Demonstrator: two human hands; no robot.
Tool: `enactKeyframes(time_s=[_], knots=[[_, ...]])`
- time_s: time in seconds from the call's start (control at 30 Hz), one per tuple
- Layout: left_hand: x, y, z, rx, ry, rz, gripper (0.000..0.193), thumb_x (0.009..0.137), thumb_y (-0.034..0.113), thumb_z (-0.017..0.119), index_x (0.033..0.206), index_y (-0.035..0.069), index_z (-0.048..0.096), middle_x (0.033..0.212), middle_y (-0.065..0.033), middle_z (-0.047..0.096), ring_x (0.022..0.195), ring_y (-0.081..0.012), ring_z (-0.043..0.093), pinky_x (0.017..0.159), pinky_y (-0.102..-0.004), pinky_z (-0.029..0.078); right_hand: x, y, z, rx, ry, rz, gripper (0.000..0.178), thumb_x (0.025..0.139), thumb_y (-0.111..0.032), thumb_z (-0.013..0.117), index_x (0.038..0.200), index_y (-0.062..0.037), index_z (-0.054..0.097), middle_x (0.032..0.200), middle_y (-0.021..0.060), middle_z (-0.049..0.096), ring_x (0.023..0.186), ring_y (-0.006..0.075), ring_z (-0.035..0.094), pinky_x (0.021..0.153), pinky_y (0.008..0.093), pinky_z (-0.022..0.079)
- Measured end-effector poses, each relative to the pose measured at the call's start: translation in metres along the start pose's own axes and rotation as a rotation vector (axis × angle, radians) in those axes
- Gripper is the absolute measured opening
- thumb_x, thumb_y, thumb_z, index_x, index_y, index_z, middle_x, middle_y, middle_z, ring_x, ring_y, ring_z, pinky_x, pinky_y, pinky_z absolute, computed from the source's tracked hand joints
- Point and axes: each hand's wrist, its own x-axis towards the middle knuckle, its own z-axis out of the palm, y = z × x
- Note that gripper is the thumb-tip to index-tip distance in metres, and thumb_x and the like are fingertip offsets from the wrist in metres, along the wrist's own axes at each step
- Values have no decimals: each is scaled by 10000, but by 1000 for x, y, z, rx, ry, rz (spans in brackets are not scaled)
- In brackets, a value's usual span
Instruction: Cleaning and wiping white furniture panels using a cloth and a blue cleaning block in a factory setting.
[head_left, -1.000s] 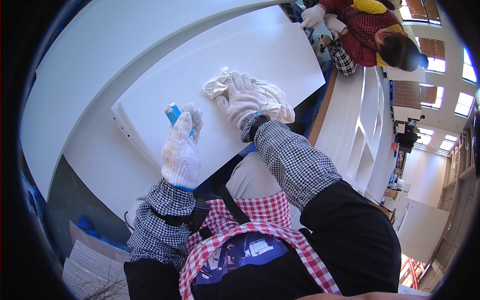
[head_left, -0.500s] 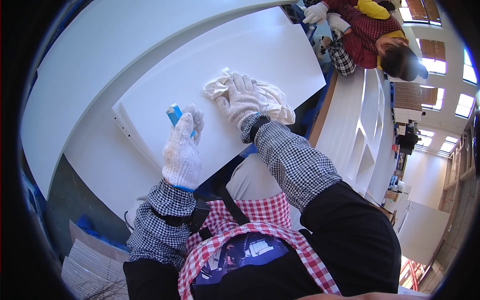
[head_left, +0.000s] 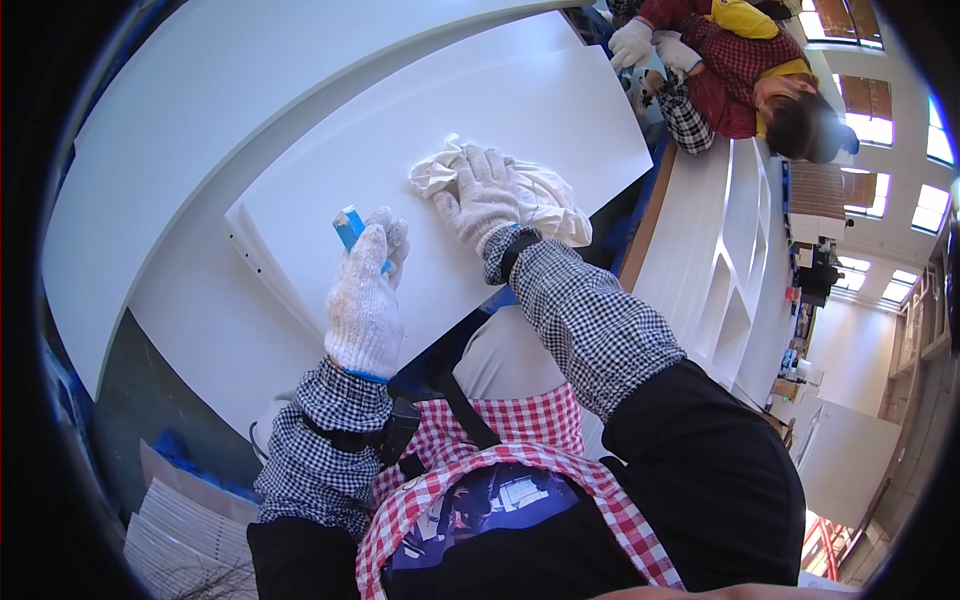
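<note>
My left hand [head_left: 365, 300], in a pale knitted glove, is closed around a small blue block with a whitish end [head_left: 348, 228]. It hovers over or rests on the near left part of a white panel [head_left: 330, 170]; I cannot tell which. My right hand [head_left: 482, 198], gloved alike, lies flat with its fingers stretched out on a crumpled white cloth [head_left: 550, 205]. The cloth is spread on the panel beneath the palm and trails out to the right. Small dark holes show in the panel's left edge.
Large white boards [head_left: 130, 190] lie under and beyond the panel. A co-worker [head_left: 730, 70] with white gloves stands at the far right. White framed panels [head_left: 715, 280] are stacked on the right, and ribbed pale boards [head_left: 185, 540] lie at the lower left.
My hands, the blue block and the cloth stay in nearly the same place. The co-worker's gloved hand has shifted slightly.
</note>
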Motion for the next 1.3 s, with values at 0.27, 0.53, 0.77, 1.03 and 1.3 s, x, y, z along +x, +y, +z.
enactKeyframes(time_s=[0.27,0.53,0.77,1.03,1.3], knots=[[-1,1,4,-13,17,-7,474,1045,336,545,1366,-12,526,1303,-115,568,1281,-222,518,1178,-392,350,-1,2,2,-13,20,-7,644,877,-482,578,1375,-78,515,1458,151,437,1378,353,358,1191,542,218],[-2,0,6,-78,27,-22,384,1033,275,575,1287,-14,573,1225,-101,597,1223,-215,554,1138,-371,399,1,-2,-3,2,25,3,623,862,-463,605,1348,-79,531,1418,124,453,1331,326,390,1170,535,256],[1,-3,12,-60,56,-33,421,1034,288,569,1315,-24,550,1240,-110,593,1239,-223,546,1141,-371,389,1,4,1,-2,64,-8,630,856,-473,607,1344,-81,534,1388,125,472,1321,326,406,1155,536,278],[1,-6,7,-29,48,-36,475,1041,308,551,1372,-31,508,1279,-125,574,1264,-234,529,1154,-374,371,-1,0,1,26,49,-7,646,845,-481,614,1343,-76,540,1405,131,472,1332,332,402,1143,536,293],[16,-11,0,81,-21,30,542,1048,309,534,1445,-43,421,1365,-151,523,1315,-247,491,1164,-384,358,1,4,-3,55,45,25,682,868,-489,586,1404,-74,511,1418,133,462,1348,329,385,1168,526,261]])
